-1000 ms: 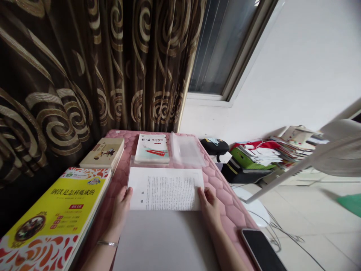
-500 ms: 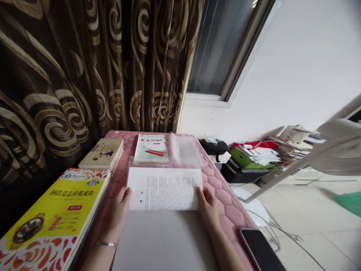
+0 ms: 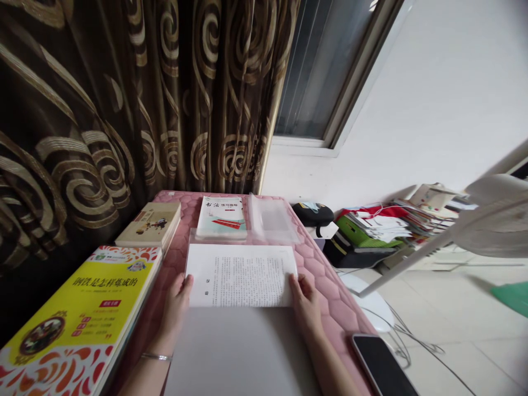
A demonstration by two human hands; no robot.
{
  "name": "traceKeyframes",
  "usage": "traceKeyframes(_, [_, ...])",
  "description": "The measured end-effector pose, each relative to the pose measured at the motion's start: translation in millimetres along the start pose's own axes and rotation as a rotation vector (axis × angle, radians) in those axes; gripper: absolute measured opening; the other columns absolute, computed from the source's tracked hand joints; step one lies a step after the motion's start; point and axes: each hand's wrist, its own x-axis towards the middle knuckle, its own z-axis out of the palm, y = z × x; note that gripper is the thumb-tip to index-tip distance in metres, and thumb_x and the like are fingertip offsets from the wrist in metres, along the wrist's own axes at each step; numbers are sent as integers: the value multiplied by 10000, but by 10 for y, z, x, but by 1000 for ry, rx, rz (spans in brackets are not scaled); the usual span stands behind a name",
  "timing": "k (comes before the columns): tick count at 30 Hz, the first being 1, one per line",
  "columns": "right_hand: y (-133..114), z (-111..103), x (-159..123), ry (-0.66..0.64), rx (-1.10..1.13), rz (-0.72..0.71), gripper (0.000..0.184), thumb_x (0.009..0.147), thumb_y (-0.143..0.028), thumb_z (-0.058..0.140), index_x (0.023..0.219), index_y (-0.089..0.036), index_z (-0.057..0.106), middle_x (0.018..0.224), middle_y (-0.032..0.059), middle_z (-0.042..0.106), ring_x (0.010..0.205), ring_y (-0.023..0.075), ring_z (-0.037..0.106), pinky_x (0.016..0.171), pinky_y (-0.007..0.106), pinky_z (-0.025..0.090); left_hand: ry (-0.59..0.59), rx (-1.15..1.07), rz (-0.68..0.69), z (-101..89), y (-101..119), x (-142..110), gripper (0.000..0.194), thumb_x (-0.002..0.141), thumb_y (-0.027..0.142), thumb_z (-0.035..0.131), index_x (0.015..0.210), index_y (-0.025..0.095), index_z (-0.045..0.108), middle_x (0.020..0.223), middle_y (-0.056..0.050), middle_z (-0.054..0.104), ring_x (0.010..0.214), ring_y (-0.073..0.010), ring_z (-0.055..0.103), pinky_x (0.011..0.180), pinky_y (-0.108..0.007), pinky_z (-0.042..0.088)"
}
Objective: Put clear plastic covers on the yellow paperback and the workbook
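Note:
An open book [image 3: 241,275] with printed text lies on the pink quilted table [image 3: 322,275] in front of me. A blank grey sheet or page [image 3: 239,352] covers its near half. My left hand [image 3: 175,305] holds the book's left edge, thumb laid on the page. On the opposite edge rests my right hand [image 3: 305,302], its fingers curled against the page side. A thin bracelet circles my left wrist.
A yellow book [image 3: 78,313] lies at the left, a beige book [image 3: 150,223] beyond it. A white-and-teal booklet [image 3: 221,215] and a clear plastic sleeve [image 3: 272,220] lie at the far end. A black phone [image 3: 381,363] sits near the right edge. Clutter and a white fan [image 3: 490,220] stand right.

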Motion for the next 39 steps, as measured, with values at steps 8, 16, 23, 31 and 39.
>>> traceKeyframes(8, [67,-2,23,25,-44,-20,467,771,-682,591,759,-215,613,728,27,626,718,218,555,636,318,446,22,6,18,-6,-23,14,445,741,653,559,724,209,555,640,-7,614,648,-191,579,577,-262,467])
traceKeyframes(16, [22,-8,-5,-1,11,10,435,767,-649,617,764,-214,608,725,15,616,700,203,541,611,301,434,25,20,9,-2,-4,6,418,744,621,566,704,205,542,632,-4,609,644,-185,575,585,-264,472])
traceKeyframes(23, [49,-12,3,2,-26,-8,404,797,-621,599,780,-217,599,727,13,608,724,213,546,633,305,435,33,-1,-25,-9,90,-32,435,717,638,571,761,206,587,771,-51,687,774,-236,627,654,-295,509])
traceKeyframes(31, [26,-10,-26,7,-75,-2,421,805,-637,574,759,-219,579,715,5,600,722,209,538,634,300,427,22,26,20,17,43,-19,462,734,667,552,684,209,521,629,-3,597,645,-184,569,581,-258,463])
traceKeyframes(39, [54,0,-25,38,-165,-29,435,828,-640,541,737,-216,570,693,-2,578,699,199,520,637,305,422,17,17,46,-15,44,-15,420,755,629,550,695,214,525,650,-7,608,665,-190,571,617,-265,476])
